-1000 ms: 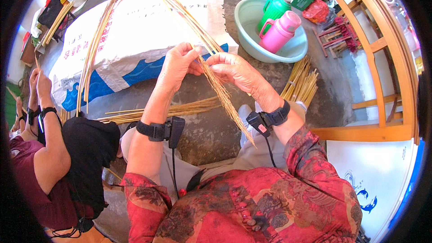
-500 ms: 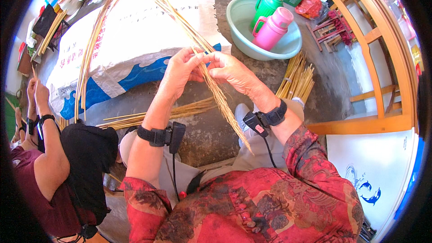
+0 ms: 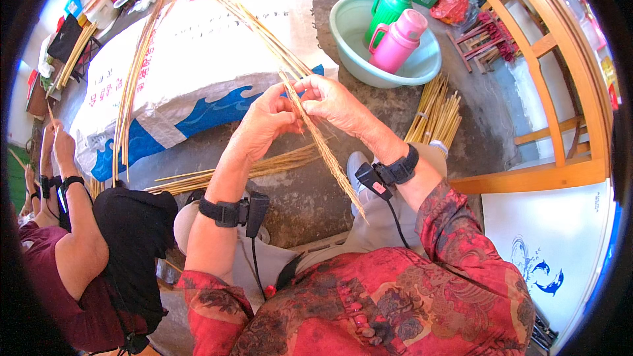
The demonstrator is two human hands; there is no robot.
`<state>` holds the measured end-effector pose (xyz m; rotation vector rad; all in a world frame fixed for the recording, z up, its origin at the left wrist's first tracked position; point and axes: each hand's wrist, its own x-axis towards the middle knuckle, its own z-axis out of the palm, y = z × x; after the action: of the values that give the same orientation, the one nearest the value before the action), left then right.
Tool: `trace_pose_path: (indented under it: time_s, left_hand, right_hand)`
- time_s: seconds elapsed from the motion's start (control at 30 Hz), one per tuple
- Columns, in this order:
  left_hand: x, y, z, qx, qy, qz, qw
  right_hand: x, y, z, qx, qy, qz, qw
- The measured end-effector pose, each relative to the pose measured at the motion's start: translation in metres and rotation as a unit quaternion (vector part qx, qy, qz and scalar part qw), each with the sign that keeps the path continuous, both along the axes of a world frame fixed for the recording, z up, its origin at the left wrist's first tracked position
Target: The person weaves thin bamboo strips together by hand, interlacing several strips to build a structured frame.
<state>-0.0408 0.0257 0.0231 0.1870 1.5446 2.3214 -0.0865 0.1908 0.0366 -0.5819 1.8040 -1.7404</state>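
Note:
A narrow plait of pale yellow straw point(image 3: 331, 163) hangs slantwise between my hands, its thin tail pointing down over my lap. From its upper end long unbraided straws point(image 3: 254, 25) stretch away to the upper left, over a white sack. My left hand point(image 3: 267, 117) is closed on the left side of the plait's upper end, fingers curled and thumb bent in. On the other side my right hand point(image 3: 333, 103) pinches the straws with thumb and forefinger. The fingertips partly hide the crossing straws.
The white sack point(image 3: 198, 53) with a blue wave print lies ahead, more straws point(image 3: 135, 79) across it. A pale basin point(image 3: 339, 49) holds green point(image 3: 389, 13) and pink flasks point(image 3: 399, 46). Straw bundles point(image 3: 435, 118) lie nearby. A wooden frame point(image 3: 541, 181) stands right; a co-worker's hand point(image 3: 64, 148) is left.
My left fingers have shifted at the plait's upper end, the thumb now lower and curled in. The plait's tail has moved slightly left and up. My right hand keeps its pinch.

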Motion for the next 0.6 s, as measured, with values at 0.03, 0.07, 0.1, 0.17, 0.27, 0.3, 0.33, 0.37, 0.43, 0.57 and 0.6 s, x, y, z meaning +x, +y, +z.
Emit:
trace_pose_path:
  time_s: [0.03,0.07,0.1,0.17,0.27,0.3,0.33,0.37,0.43,0.57,0.6]
  left_hand:
    - [0.002,-0.001,0.0,0.011,-0.005,0.012,1.0]
    - [0.004,-0.003,0.001,0.022,-0.01,0.024,0.999]
    - [0.005,-0.004,0.002,0.022,-0.01,0.025,0.999]
    - [0.007,-0.008,0.003,0.026,-0.014,0.026,0.999]
    - [0.009,-0.011,0.004,0.059,-0.027,0.028,0.997]
    - [0.011,-0.011,0.006,0.058,-0.028,0.03,0.997]
    - [0.012,-0.009,0.009,0.032,-0.039,0.045,0.998]
    - [0.013,-0.008,0.011,0.006,-0.05,0.059,0.997]
    - [0.014,-0.011,0.009,0.007,-0.045,0.06,0.997]
    - [0.015,-0.017,0.009,0.009,-0.033,0.067,0.997]
    - [0.015,-0.017,0.008,0.009,-0.034,0.068,0.997]
  right_hand:
    - [0.0,-0.002,0.0,0.0,-0.001,0.002,1.0]
    - [-0.001,-0.003,-0.001,-0.006,-0.002,0.009,1.0]
    - [-0.002,-0.005,-0.002,-0.012,-0.003,0.016,1.0]
    - [0.001,-0.01,-0.003,-0.036,-0.02,0.011,0.999]
    - [-0.003,-0.013,-0.011,-0.039,0.016,-0.001,0.999]
    - [-0.004,-0.015,-0.015,-0.018,0.066,-0.004,0.998]
    - [-0.005,-0.017,-0.018,-0.019,0.064,-0.002,0.998]
    - [-0.006,-0.02,-0.021,-0.028,0.062,0.001,0.998]
    - [-0.005,-0.023,-0.021,-0.033,0.056,0.007,0.998]
    - [-0.008,-0.028,-0.018,-0.043,0.05,0.024,0.997]
    - [-0.008,-0.029,-0.019,-0.045,0.039,0.03,0.998]
